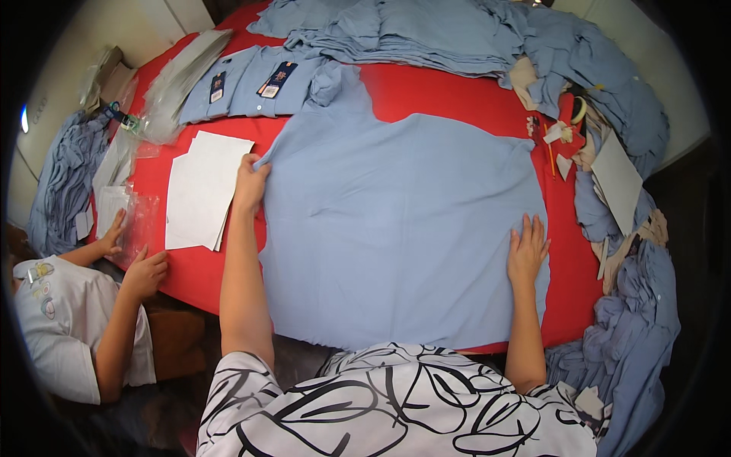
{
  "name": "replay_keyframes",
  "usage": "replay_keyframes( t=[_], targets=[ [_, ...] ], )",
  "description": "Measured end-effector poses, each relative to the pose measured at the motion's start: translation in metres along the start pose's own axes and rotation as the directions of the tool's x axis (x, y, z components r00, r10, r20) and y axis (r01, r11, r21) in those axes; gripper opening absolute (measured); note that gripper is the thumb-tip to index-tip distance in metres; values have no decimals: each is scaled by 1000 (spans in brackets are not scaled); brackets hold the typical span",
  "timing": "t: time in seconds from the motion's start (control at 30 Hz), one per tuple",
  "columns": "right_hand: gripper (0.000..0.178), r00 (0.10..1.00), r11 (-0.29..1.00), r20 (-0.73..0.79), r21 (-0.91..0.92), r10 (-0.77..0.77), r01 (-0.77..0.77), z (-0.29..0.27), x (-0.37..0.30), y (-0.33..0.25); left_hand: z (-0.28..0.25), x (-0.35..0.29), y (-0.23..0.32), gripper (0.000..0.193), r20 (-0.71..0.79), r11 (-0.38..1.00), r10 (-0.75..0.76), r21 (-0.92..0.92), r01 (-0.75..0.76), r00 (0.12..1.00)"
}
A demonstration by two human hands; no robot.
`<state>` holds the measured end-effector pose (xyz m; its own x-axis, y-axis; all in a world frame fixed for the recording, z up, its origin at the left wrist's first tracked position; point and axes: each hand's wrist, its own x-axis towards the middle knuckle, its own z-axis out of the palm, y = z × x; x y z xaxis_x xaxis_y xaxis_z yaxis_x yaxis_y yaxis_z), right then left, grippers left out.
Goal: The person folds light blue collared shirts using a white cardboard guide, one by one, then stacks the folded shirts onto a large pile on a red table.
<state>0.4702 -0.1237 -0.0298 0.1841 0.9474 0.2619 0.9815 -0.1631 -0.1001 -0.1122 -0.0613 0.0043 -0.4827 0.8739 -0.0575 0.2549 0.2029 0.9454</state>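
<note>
A light blue shirt (403,221) lies spread out flat in front of me, its lower edge reaching past the near side of the table. At its left edge my left hand (250,184) is closed, the fingers pinching the cloth. My right hand (528,250) rests flat on the right part of the shirt with the fingers stretched out. Soft creases run across the upper left of the fabric. Just left of my left hand lies a stack of white sheets (204,194).
Folded shirts with dark tags (257,82) sit at the back left beside clear plastic bags (179,84). Blue garments (411,30) are piled along the far edge, more (636,312) at the right. Another person's hands (141,270) are at the left edge of the red-covered table (575,282).
</note>
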Motion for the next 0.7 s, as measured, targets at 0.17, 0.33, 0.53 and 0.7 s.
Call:
replay_keyframes(
  t=[0.17,0.33,0.53,0.7],
  targets=[
    [54,994,991,-6,-79,105,-105,-7,-11,1,-27,-20,2,35,-203,838,326,515,-183,923],
    [55,921,921,20,-18,389,-389,-67,-89,55,-54,-175,28,42,-65,722,16,691,34,998],
    [41,919,961,290,-2,266,-277,-70,-169,119,-57,-322,-25,26,257,664,221,667,-338,941],
    [27,812,511,462,631,357,-584,-78,-165,128,-74,-309,-37,20,-113,993,-12,113,25,994]
  ],
)
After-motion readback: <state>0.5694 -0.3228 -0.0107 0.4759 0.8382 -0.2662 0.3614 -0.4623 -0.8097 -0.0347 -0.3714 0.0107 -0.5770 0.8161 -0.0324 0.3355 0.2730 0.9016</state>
